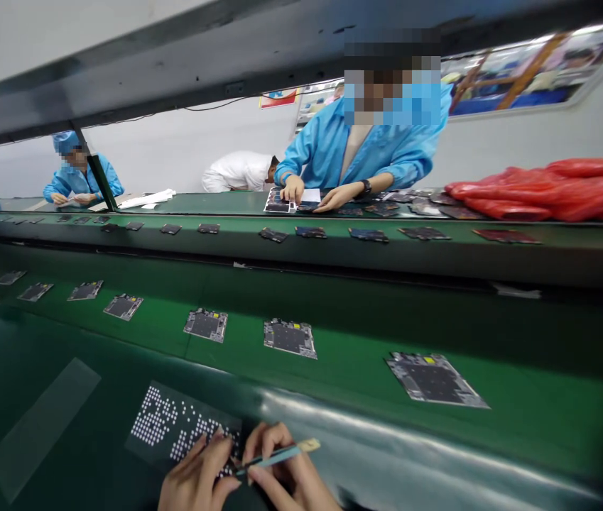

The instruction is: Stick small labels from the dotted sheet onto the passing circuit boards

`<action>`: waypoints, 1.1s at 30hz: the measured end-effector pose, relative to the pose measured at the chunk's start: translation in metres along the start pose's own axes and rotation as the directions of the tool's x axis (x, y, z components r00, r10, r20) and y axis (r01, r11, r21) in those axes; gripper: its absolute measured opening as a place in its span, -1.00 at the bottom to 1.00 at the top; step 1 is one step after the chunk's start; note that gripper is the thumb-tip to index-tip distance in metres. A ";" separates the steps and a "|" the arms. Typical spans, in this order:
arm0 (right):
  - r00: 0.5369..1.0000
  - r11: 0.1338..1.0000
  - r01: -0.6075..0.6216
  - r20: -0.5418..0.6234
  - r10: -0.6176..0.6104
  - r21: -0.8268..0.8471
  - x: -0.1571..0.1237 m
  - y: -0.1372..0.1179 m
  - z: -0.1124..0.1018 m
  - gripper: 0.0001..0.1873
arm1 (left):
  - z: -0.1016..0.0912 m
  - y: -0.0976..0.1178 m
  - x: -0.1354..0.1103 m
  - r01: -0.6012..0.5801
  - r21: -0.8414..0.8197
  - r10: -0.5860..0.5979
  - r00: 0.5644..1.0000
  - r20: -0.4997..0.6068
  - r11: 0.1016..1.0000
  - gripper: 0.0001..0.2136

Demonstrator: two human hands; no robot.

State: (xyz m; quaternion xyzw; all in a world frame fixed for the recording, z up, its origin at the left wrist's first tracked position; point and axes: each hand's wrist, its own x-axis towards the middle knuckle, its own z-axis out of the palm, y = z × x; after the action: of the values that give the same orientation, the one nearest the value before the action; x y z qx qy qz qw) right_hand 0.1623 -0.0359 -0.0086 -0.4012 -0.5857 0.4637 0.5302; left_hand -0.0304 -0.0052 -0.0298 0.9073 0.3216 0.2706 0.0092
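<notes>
In the head view, my right hand (288,468) grips a pair of light-blue tweezers (277,456) with a tan rear end, their dark tip pointing left. My left hand (194,479) lies over the lower right part of a clear sheet of white dot stickers (155,422). Its thumb and fingers are drawn together close to the tweezers' tip; whatever is between them is too small to make out. The sheet rests on the dark green bench (93,454), partly covered by my left hand.
A clear strip (42,429) lies to the left. Beyond the bench edge, a green belt (344,397) carries several circuit boards (437,380). Boards also line a farther belt. Across it, a co-worker in blue (370,152) handles boards beside red bags (557,188). A beam (184,71) crosses overhead.
</notes>
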 end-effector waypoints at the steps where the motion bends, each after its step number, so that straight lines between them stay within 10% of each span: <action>1: 1.000 1.000 0.004 -0.003 -0.004 0.004 0.000 0.001 0.000 -0.88 | 0.000 0.000 0.000 -0.004 0.001 0.004 1.000 0.001 1.000 -0.64; 14: 0.996 0.979 -0.047 -0.070 0.062 0.198 0.003 0.003 0.003 -0.83 | -0.001 0.002 0.003 -0.048 0.055 0.049 0.998 -0.024 0.997 -0.68; 21: 0.893 0.911 -0.050 -0.390 0.223 0.408 0.078 0.002 -0.029 -0.56 | 0.000 0.006 0.010 -0.132 -0.021 0.132 0.991 0.006 0.991 -0.61; 28: 0.830 0.941 -0.101 -0.495 0.259 0.323 0.175 0.038 -0.040 -0.52 | -0.007 -0.021 0.075 0.180 0.086 -0.186 0.979 0.078 0.980 -0.65; 33: 0.783 0.972 -0.145 -0.578 0.227 0.186 0.186 0.055 -0.045 -0.64 | 0.019 -0.054 0.127 0.107 0.164 -0.138 0.972 0.191 0.981 -0.58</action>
State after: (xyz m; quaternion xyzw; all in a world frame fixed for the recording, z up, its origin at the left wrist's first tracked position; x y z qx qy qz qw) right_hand 0.1841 0.1620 -0.0155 -0.5464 -0.3153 0.4016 0.6639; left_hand 0.0300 0.1158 0.0048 0.9064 0.3945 0.1509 -0.0112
